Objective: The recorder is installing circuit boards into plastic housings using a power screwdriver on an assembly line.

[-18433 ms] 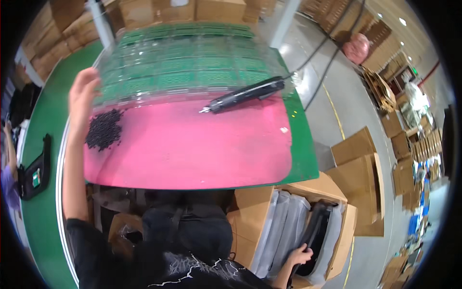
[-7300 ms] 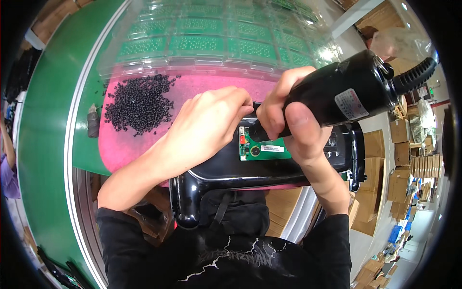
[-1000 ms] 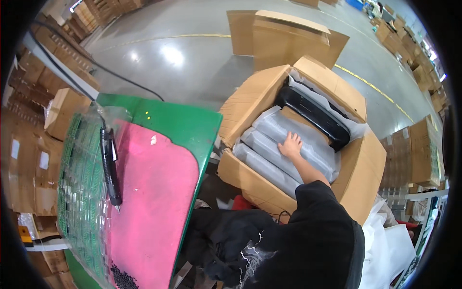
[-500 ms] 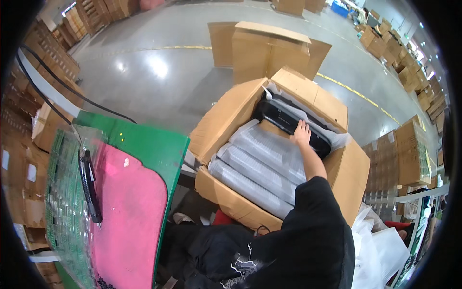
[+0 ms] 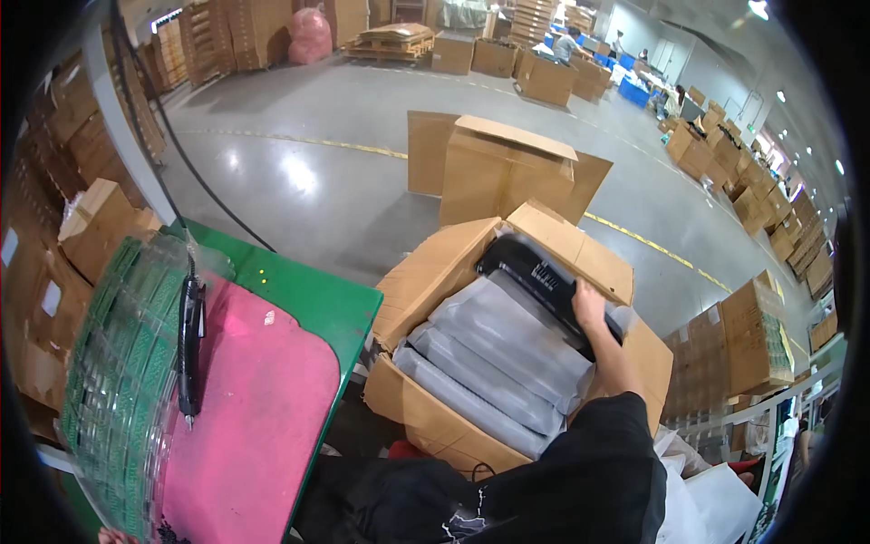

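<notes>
My right hand point(image 5: 589, 306) is closed on a long black plastic housing with rounded ends point(image 5: 541, 280), thumb and fingers over its right part. The housing lies tilted at the far side of an open cardboard box point(image 5: 412, 412). Nearer to me in that box, several long pieces in translucent grey wrap point(image 5: 503, 349) lie side by side. Of my left hand point(image 5: 116, 536), only a bit shows at the lower left rim, beside stacked clear plastic trays point(image 5: 113, 381); its fingers cannot be made out.
A green table point(image 5: 326, 292) with a pink mat point(image 5: 263, 399) stands on my left; a black electric screwdriver point(image 5: 189, 349) hangs over it on a cable. Beyond the box stands another open carton point(image 5: 503, 172). White plastic bags point(image 5: 707, 499) and stacked cartons point(image 5: 752, 335) are on the right.
My right hand has gone from resting on the black housing to gripping it, and the housing has lifted and tilted. My left hand has appeared at the lower left. The view has tipped upward.
</notes>
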Demonstrator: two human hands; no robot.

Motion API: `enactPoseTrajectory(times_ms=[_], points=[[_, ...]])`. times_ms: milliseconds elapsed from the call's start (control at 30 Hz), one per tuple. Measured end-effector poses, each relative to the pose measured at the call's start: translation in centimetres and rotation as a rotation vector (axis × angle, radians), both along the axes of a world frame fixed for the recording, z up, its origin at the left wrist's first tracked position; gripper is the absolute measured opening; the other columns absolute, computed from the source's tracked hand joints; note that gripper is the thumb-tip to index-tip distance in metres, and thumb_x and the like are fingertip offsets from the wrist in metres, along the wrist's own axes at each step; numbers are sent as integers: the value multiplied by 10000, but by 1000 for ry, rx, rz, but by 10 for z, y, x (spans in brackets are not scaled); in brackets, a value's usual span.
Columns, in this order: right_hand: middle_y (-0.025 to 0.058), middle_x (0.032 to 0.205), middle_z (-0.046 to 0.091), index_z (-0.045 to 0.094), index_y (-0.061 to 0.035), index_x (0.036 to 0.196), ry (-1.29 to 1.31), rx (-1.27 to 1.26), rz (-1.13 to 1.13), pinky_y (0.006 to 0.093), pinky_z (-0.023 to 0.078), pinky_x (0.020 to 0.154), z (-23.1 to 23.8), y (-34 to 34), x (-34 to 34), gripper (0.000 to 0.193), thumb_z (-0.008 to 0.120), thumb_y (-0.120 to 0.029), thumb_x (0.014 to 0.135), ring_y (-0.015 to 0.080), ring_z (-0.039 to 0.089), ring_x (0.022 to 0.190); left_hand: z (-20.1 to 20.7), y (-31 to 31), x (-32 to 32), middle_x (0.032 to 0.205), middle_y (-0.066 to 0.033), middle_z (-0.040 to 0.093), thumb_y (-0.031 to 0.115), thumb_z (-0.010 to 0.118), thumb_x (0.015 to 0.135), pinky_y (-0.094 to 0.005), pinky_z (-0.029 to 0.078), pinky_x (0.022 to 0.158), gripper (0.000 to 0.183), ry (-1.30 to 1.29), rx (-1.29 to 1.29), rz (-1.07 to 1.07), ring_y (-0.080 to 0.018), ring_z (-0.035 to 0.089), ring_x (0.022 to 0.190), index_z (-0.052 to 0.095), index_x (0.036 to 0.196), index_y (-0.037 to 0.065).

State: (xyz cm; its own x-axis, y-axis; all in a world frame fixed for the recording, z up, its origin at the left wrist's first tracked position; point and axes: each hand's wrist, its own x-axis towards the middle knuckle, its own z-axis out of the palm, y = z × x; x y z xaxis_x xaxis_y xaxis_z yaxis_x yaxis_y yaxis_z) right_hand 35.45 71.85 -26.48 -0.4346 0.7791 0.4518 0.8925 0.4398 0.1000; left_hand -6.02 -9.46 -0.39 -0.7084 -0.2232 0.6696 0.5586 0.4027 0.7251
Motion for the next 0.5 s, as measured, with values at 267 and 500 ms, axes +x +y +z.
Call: enactPoseTrajectory(times_ms=[267,500], points=[[191,1013,626,583,8,1200,487,82,570,354,483,865,236,-49,-74,369,542,84,841,355,615,936,4,50,-22,947,-47,398,87,478,948,-232,325,690,45,-19,-267,-493,-114,375,767,467,959,45],[157,992,658,607,-11,1208,114,-471,1202,318,493,827,342,-184,-230,339,610,20,871,310,639,886,-8,87,-2,1006,-105,537,68,532,873,-291,430,838,126,-262,-295,-567,-191,526,926,545,976,-3]])
